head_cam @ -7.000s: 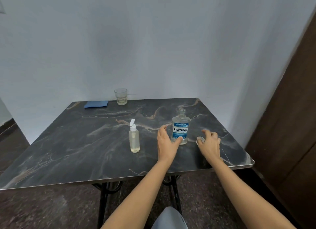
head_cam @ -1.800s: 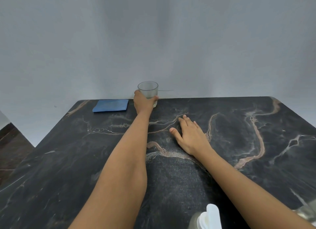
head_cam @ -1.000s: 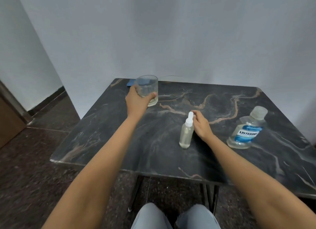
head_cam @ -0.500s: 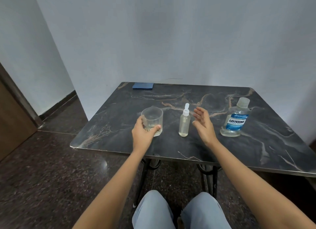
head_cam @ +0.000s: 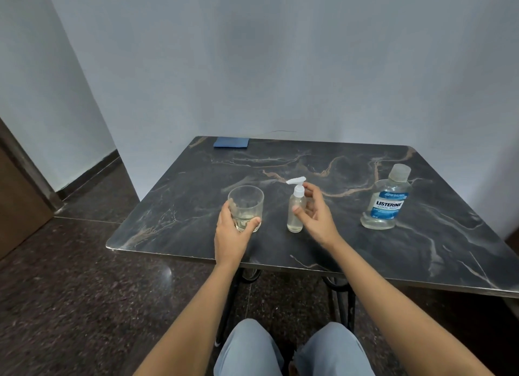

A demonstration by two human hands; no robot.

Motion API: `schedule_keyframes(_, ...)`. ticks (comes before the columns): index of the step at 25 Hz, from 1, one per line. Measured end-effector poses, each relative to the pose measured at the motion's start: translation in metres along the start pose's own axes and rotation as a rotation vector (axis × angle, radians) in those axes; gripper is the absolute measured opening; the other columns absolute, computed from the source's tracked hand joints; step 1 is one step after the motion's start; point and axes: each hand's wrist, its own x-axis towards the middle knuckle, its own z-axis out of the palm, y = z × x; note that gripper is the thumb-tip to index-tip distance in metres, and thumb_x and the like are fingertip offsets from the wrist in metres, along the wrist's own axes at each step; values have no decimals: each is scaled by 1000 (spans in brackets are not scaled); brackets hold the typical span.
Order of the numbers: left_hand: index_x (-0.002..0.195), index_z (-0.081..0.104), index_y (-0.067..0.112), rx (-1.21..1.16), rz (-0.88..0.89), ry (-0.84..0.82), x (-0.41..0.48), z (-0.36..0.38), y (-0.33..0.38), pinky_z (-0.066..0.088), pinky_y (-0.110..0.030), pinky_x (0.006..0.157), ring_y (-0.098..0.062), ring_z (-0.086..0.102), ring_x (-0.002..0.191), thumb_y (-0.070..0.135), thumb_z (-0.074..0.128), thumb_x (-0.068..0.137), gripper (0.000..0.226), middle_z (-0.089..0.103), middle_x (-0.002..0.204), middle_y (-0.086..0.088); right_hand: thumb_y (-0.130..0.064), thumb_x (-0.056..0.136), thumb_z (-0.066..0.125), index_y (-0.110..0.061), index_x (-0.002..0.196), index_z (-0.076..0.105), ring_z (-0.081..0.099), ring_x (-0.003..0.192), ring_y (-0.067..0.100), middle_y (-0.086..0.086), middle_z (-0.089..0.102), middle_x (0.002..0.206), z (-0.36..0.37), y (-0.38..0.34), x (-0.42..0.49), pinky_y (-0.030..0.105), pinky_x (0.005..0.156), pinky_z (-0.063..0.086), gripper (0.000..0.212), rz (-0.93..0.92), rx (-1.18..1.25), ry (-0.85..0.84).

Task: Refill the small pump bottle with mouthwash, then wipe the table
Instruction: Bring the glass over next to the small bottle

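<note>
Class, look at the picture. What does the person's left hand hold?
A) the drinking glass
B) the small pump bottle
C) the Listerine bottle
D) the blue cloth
A: the left hand grips the drinking glass standing on the table, while the right hand curls round the small pump bottle and the Listerine bottle stands untouched at the right.

Upright small pump bottle [head_cam: 295,213], clear with white pump head and pale liquid, near the dark marbled worktop's [head_cam: 365,252] front edge, between a low-filled glass [head_cam: 246,207] on its left and the capped, blue-labelled mouthwash bottle [head_cam: 386,204] well apart on its right; blue cloth [head_cam: 230,142] at the far left corner.
</note>
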Motion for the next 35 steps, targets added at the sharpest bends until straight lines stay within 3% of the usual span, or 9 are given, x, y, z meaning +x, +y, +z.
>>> schedule_keyframes(3,142,34,29,33,0,9,1,2,-1,46,-39,101,-16,52,125,53,75,74,83,51,140,7,-25,82,65,-33,123,42,56,115,14,-5,52,119,16,5,3,32,97,46,48,-47,-42,37)
schedule_keyframes(6,144,33,27,57,-1,19,1,3,-4,45,-43,103,-17,49,129,55,73,74,86,49,142,5,-15,83,65,-21,122,39,58,97,0,-9,55,106,29,0,7,15,87,43,47,-89,-72,107)
schedule_keyframes(8,145,32,26,70,1,20,2,4,-4,45,-44,103,-16,47,131,58,72,74,88,48,143,5,-11,86,66,-22,127,34,57,91,0,-6,60,101,33,-3,13,11,81,42,53,-123,-99,130)
schedule_keyframes(12,146,31,24,85,13,21,1,4,-3,45,-43,103,-16,47,131,61,69,74,89,47,144,5,-8,85,66,-29,144,23,61,79,10,-1,62,82,28,-15,27,10,82,44,76,-157,-172,-35)
schedule_keyframes(16,146,32,24,89,24,24,1,4,-3,46,-42,102,-16,48,130,62,68,75,88,48,144,5,-8,81,61,-39,143,26,48,54,17,-4,48,58,24,-27,40,27,64,46,78,-306,-422,-210)
schedule_keyframes(20,144,33,25,98,27,24,1,4,-3,48,-42,100,-15,50,128,63,67,75,86,49,142,6,-12,81,59,-36,132,30,49,61,12,-13,50,72,29,-31,43,25,63,40,63,-363,-623,-290)
schedule_keyframes(25,146,31,24,108,26,18,1,4,-4,46,-42,102,-16,48,131,63,66,76,88,47,145,4,-6,83,55,-37,125,35,55,69,11,-6,59,115,36,-26,39,25,74,45,56,-334,-623,-299)
schedule_keyframes(31,146,32,24,110,19,24,1,5,-3,45,-39,103,-15,48,131,62,67,76,87,47,145,4,-4,84,56,-19,122,50,58,66,15,-5,60,115,42,-20,37,29,73,48,42,-318,-636,-260)
schedule_keyframes(35,145,32,23,116,18,23,1,4,-3,45,-39,103,-16,48,130,62,67,76,87,47,145,4,-6,84,56,-33,128,38,58,67,14,-6,59,116,44,-20,36,25,71,47,54,-339,-647,-262)
